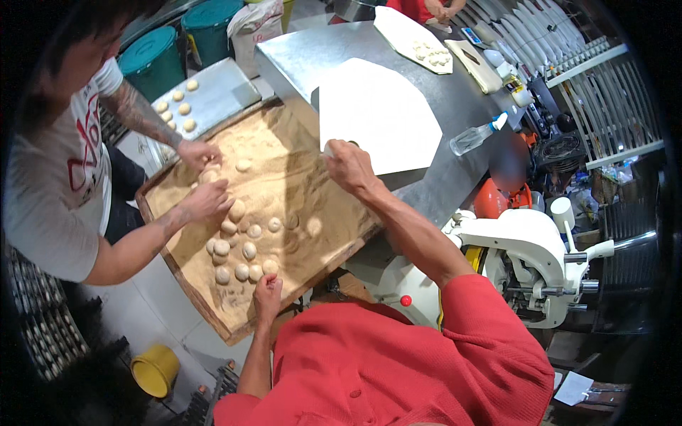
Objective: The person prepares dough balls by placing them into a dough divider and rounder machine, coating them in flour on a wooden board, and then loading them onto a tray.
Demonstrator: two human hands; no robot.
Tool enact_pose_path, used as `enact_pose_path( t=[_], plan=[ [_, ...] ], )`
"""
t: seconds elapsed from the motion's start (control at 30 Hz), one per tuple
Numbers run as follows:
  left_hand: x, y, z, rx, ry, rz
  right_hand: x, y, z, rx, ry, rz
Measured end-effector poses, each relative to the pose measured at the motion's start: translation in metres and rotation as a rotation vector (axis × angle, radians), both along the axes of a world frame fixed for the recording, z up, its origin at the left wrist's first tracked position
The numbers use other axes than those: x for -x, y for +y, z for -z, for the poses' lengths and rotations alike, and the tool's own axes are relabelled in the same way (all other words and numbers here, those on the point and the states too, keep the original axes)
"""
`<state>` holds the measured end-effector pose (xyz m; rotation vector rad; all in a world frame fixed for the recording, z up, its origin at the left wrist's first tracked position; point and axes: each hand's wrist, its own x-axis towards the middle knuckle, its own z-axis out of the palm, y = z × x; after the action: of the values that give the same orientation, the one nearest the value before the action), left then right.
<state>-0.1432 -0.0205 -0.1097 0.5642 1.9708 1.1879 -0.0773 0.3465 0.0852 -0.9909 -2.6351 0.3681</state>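
Note:
My right hand point(344, 160) is closed on the lower left edge of a large white board point(376, 106), held over the steel table. My left hand point(268, 291) is closed at the near edge of a flour-dusted wooden tray point(312, 177), just below several pale dough balls point(249, 250); what its curled fingers hold, if anything, is hidden. On the left, a co-worker's two hands point(209, 199) are at dough balls in the upper part of the tray.
A metal pan point(217, 94) of dough balls, green bins point(148, 55) and a spray bottle point(470, 140) surround the work area. A white machine point(529, 245) stands at right, a yellow bucket point(155, 370) on the floor. Another person in red point(415, 8) works across the steel table point(298, 50).

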Motion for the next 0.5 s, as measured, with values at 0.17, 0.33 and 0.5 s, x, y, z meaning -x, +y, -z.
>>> enact_pose_path(
  t=[0.17, 0.33, 0.5],
  plan=[
    [-0.003, 0.011, -0.022, 0.008, -0.020, -0.062, 0.025, 0.012, -0.006, 0.095, -0.118, 0.006],
    [-0.004, 0.022, -0.014, 0.027, -0.066, -0.040, 0.033, 0.092, -0.029, 0.217, 0.134, -0.247],
    [-0.009, 0.029, -0.014, 0.053, -0.117, -0.140, -0.107, 0.127, -0.004, -0.110, -0.379, -0.382]
  ],
)
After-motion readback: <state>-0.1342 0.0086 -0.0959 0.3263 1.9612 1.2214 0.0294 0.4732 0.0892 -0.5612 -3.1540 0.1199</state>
